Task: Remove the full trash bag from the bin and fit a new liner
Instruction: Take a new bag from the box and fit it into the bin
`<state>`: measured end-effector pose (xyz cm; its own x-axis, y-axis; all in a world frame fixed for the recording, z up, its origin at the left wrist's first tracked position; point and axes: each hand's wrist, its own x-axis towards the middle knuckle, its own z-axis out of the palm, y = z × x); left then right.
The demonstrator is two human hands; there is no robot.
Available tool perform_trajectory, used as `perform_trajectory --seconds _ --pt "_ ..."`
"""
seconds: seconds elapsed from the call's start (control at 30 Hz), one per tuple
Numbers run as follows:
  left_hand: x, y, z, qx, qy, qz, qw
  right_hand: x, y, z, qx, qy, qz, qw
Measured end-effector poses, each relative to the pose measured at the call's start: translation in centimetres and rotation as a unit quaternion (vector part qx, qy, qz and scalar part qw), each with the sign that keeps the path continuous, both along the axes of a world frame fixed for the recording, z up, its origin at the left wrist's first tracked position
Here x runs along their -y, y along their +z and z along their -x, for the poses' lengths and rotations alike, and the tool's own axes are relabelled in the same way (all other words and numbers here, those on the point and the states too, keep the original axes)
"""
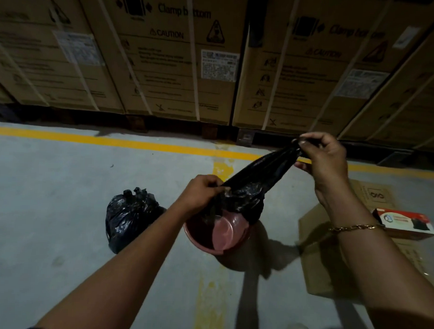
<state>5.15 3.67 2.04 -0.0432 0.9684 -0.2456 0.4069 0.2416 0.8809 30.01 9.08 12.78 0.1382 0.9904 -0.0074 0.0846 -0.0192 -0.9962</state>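
A small reddish-pink bin (203,242) stands on the concrete floor, its inside bare. Above it a new black liner (254,180) is stretched between both hands. My left hand (200,192) pinches its lower bunched end just over the bin's rim. My right hand (327,158) grips the liner's other end, raised up and to the right. The full black trash bag (128,218), knotted at the top, sits on the floor to the left of the bin.
A flattened cardboard box (330,262) lies on the floor at the right, with a red-and-white box of liners (405,224) on it. Tall strapped cartons (170,57) on pallets wall off the back behind a yellow floor line (113,142).
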Motion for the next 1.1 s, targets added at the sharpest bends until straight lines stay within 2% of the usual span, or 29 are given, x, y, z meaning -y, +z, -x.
perform_trajectory --seconds 0.1,0.13,0.2,0.27,0.33,0.37,0.4,0.43,0.47,0.5,0.53,0.57,0.63,0.67,0.7,0.77,0.8,0.83,0.9,0.97,1.03,1.07,1.1 --pt "0.6 0.9 1.6 0.022 0.021 0.012 0.999 -0.2 -0.9 -0.5 0.050 0.001 0.007 0.999" --pt "0.6 1.8 1.9 -0.002 0.020 -0.002 1.000 -0.4 -0.8 -0.4 0.070 0.005 0.009 0.998" --pt "0.3 4.4 1.9 -0.138 0.016 -0.067 0.988 -0.7 0.8 0.1 0.107 0.003 -0.029 0.994" --pt "0.2 7.6 1.1 -0.250 0.075 -0.194 0.945 -0.4 4.0 0.5 0.136 -0.025 -0.155 0.978" --pt "0.9 10.5 -0.2 -0.257 0.185 -0.381 0.869 1.1 6.3 1.5 0.137 -0.065 -0.329 0.932" --pt "1.3 10.9 -0.6 -0.247 0.214 -0.452 0.830 2.2 6.1 2.3 0.152 -0.088 -0.400 0.900" --pt "1.7 10.4 -0.9 -0.260 0.207 -0.479 0.812 2.8 4.6 2.9 0.195 -0.091 -0.437 0.873" --pt "2.0 8.4 -0.8 -0.298 0.159 -0.451 0.826 3.3 1.9 3.5 0.291 -0.059 -0.414 0.860" --pt "2.7 5.8 -0.8 -0.359 0.078 -0.351 0.861 3.9 -1.8 3.7 0.424 0.021 -0.308 0.851" --pt "3.7 2.9 -0.6 -0.412 -0.008 -0.223 0.884 4.5 -6.3 3.3 0.531 0.122 -0.148 0.825" --pt "4.6 0.7 -0.2 -0.433 -0.065 -0.120 0.891 5.0 -9.8 2.6 0.564 0.180 -0.009 0.806" --pt "5.1 -0.6 0.3 -0.443 -0.075 -0.088 0.889 5.2 -11.7 1.9 0.526 0.170 0.057 0.831" --pt "4.8 -0.8 1.2 -0.416 -0.021 -0.123 0.901 3.6 -12.2 0.5 0.298 0.043 0.139 0.943" --pt "4.1 -0.3 1.3 -0.392 0.002 -0.146 0.908 2.8 -11.3 0.0 0.182 0.012 0.172 0.968" --pt "3.5 0.5 1.3 -0.339 0.024 -0.149 0.929 1.9 -10.0 -0.1 0.059 -0.002 0.195 0.979" --pt "2.2 2.8 0.8 -0.148 0.082 -0.102 0.980 0.7 -7.1 0.1 -0.152 -0.027 0.178 0.972" --pt "1.5 3.6 0.4 -0.051 0.114 -0.078 0.989 0.7 -5.8 0.8 -0.173 -0.052 0.142 0.973" --pt "0.9 4.3 0.1 0.017 0.136 -0.063 0.989 1.0 -5.1 1.8 -0.133 -0.082 0.110 0.982" --pt "0.2 5.4 -0.7 0.101 0.148 -0.048 0.983 2.1 -5.7 4.7 0.006 -0.080 0.079 0.994" --pt "0.3 6.6 -1.2 0.145 0.131 -0.046 0.980 3.5 -8.5 7.0 0.109 0.008 0.144 0.984" --pt "0.9 7.3 -0.9 0.163 0.133 -0.046 0.977 4.2 -11.4 6.8 0.233 0.063 0.211 0.947" --pt "1.2 7.1 -0.2 0.177 0.151 -0.040 0.972 4.2 -12.4 5.8 0.246 0.043 0.240 0.938" --pt "1.6 6.9 0.8 0.191 0.176 -0.032 0.965 4.1 -12.8 4.7 0.200 0.013 0.271 0.941"
